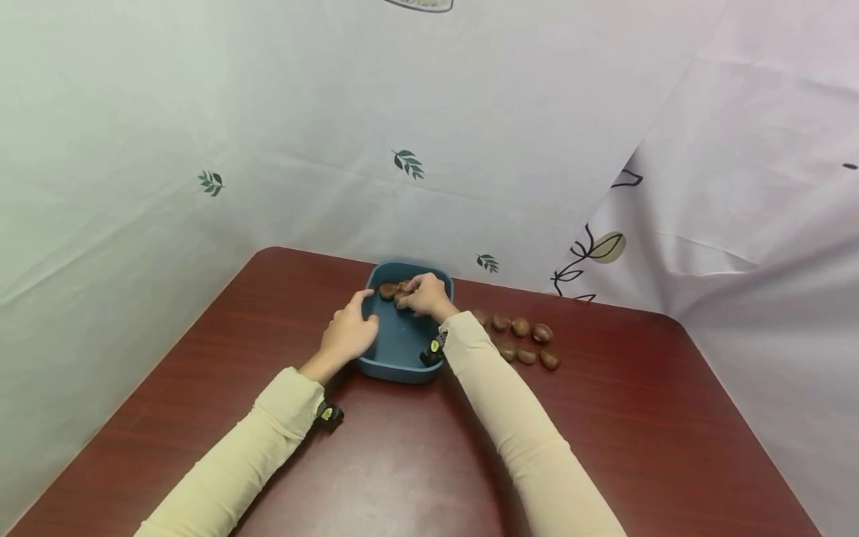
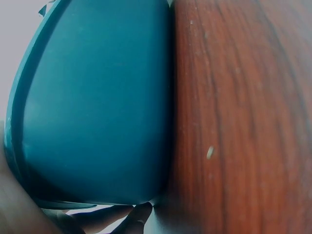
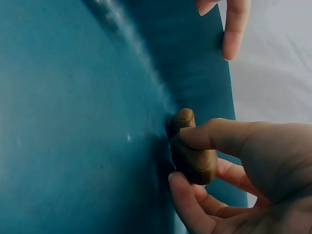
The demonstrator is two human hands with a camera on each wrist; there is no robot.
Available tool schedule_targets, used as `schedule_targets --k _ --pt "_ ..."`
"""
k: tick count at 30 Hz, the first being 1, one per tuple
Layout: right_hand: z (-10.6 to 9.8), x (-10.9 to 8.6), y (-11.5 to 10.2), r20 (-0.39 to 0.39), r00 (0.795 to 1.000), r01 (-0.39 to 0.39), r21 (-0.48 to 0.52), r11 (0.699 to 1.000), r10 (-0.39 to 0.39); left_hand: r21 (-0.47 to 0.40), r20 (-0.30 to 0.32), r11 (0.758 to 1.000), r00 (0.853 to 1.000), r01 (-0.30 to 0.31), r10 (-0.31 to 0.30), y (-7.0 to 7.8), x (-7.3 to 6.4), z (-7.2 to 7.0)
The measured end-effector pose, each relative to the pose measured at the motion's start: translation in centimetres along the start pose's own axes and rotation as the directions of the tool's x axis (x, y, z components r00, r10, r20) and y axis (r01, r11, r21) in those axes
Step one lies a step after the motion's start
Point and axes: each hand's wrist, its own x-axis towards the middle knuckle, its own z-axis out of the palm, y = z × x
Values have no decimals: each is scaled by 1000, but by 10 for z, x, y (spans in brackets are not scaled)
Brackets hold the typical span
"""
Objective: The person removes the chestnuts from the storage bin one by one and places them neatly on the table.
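Note:
A blue rectangular plastic bin (image 1: 396, 369) stands on the table. My left hand (image 1: 349, 333) holds its left wall, with the thumb at the rim and fingers along the far outer corner in the left wrist view. Inside the bin, my right hand (image 1: 426, 296) pinches a brown chestnut (image 3: 195, 163) between thumb and fingers, close to the far wall. Another chestnut (image 3: 184, 118) sits right beside it, partly behind the thumb. In the head view, a chestnut (image 1: 388, 291) lies at the bin's far left corner, near others partly hidden by the right hand.
On the table (image 1: 624, 403), right of the bin, several chestnuts (image 1: 520, 327) lie in two rough rows; the right sleeve covers some of them. White patterned cloth (image 1: 322, 186) hangs behind the table's back edge and at both sides.

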Motion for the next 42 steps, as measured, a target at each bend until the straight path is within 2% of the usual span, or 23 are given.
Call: schedule_targets --k 5,10,12,15,20,23,26,30,33,37,42 --pt "-6 -6 -6 15 998 59 74 996 -60 4 7 1000 1000 9 -9 0 -1 2" --pt "-24 -18 -24 26 988 143 189 972 -151 -2 11 1000 1000 6 -6 1 1 0" --pt "-31 -23 -31 20 983 174 199 964 -182 4 8 1000 1000 5 -5 1 2 -2" --pt "-39 -30 -32 15 978 202 144 969 -206 16 -9 1000 1000 0 0 2 4 -4" --pt "-36 -35 -22 124 980 152 21 988 -153 15 2 1000 1000 -5 5 3 4 -5" --pt "-30 -39 -18 187 975 122 -3 993 -119 6 21 1000 1000 3 -3 3 3 -4" --pt "-22 -40 -18 243 964 114 -26 993 -105 0 23 1000 1000 11 -11 3 2 -3" --pt "-6 -40 -21 339 934 142 -58 988 -114 -12 26 1000 1000 2 -2 3 2 -2" --pt "8 -40 -23 369 915 215 -100 972 -164 -25 28 1000 1000 -8 8 2 2 -2" --pt "24 -38 -23 346 908 310 -177 934 -236 -30 31 999 999 -11 12 1 2 -2" --pt "29 -39 -25 351 896 364 -231 902 -271 -18 21 1000 1000 -16 16 -2 3 -1"
